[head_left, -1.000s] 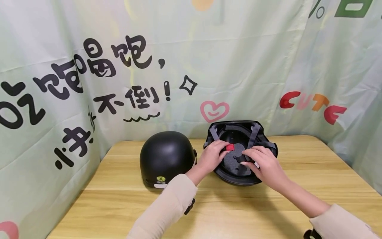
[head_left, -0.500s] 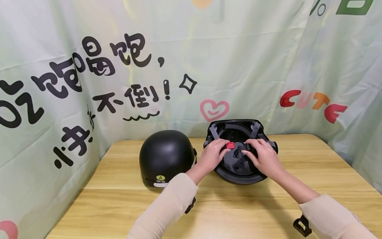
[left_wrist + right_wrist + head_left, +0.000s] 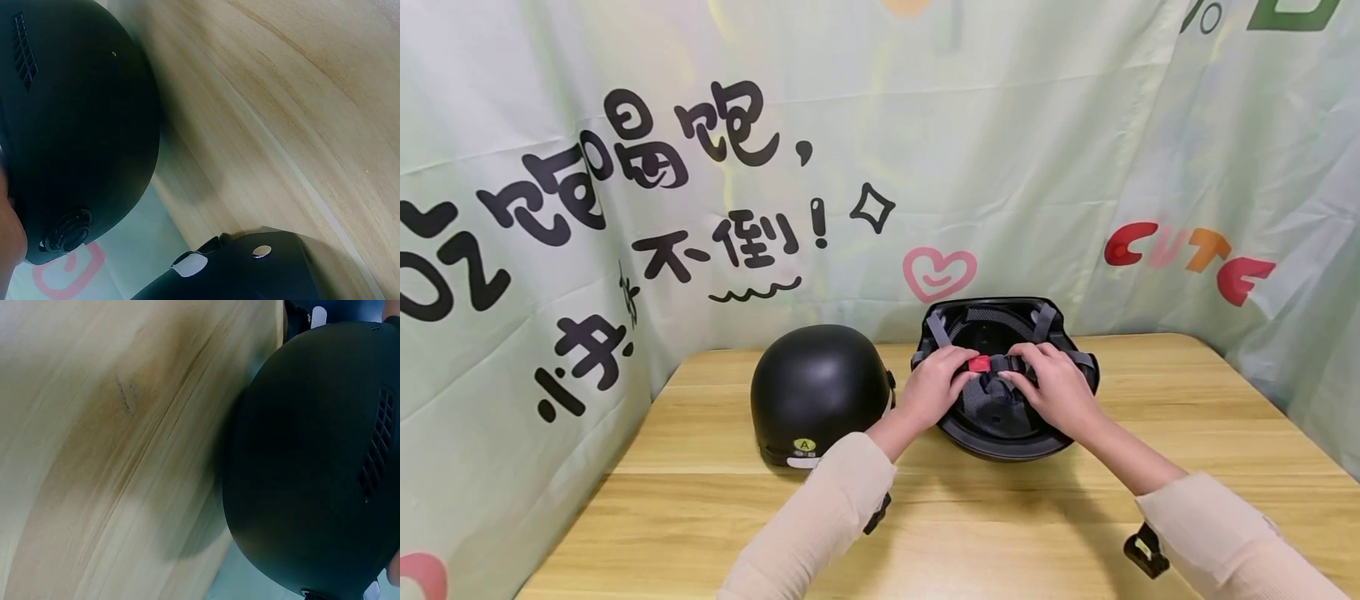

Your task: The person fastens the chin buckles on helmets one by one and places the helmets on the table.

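Observation:
A black helmet (image 3: 1000,446) lies upside down on the table, its padded inside facing up and grey straps (image 3: 1043,323) along its rim. Over its opening, my left hand (image 3: 931,385) pinches the chin strap's red buckle half (image 3: 979,364). The black buckle half (image 3: 1002,363) meets it from the right; whether they are locked I cannot tell. My right hand (image 3: 1054,385) pinches that black half between thumb and fingers. In the left wrist view the helmet's outer shell (image 3: 81,125) fills the left, with only the edge of the hand showing.
A second black helmet (image 3: 820,392), bearing a round yellow "A" sticker (image 3: 804,445), stands dome up to the left, close to my left forearm. The wooden table (image 3: 970,533) meets a printed cloth (image 3: 1015,167) at the back. Wrist-worn camera gear (image 3: 1147,552) shows under the right sleeve.
My right hand has moved left and slightly up, bringing the black buckle half against the red one. The left hand has stayed almost in place; both helmets have not moved.

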`<state>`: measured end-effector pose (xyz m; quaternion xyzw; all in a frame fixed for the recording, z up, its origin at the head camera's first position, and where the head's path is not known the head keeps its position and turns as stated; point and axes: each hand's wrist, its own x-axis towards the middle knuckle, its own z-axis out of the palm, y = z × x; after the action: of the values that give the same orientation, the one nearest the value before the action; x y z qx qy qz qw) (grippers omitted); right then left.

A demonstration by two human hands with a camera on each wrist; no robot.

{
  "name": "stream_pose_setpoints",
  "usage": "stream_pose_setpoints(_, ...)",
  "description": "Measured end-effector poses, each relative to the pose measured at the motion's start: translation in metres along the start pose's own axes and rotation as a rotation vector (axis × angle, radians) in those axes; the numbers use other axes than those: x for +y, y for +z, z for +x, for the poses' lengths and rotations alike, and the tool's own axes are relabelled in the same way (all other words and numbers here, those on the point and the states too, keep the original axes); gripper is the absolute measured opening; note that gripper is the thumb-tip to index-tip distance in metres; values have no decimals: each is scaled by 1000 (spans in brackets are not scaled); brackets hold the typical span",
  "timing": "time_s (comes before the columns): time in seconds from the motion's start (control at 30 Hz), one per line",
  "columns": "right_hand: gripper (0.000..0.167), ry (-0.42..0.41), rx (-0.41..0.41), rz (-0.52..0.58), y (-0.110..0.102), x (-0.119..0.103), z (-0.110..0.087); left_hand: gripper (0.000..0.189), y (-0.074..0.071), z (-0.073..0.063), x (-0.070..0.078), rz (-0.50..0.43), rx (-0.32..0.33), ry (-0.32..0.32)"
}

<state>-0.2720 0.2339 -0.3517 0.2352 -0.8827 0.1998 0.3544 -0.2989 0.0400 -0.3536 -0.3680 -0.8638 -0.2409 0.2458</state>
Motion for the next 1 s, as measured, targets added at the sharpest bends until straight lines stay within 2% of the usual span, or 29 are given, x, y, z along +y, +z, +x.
stream_pose_setpoints(0.27,30,10,-36,10,4,0,2,29,0,0,0,4,-12,9)
stream_pose_setpoints(0.47,32,-27,-151,79,0,1,4,28,1,-1,-3,23,-13,9)
stream_pose_setpoints(0.6,32,-31,-190,145,-2,2,4,27,2,-3,-5,59,-21,46)
stream_pose_setpoints(0.83,27,-7,-157,123,-2,5,1,27,1,-3,-1,162,-33,116)
stream_pose_setpoints(1.0,27,-9,-119,83,1,8,1,28,0,-3,1,200,-39,118)
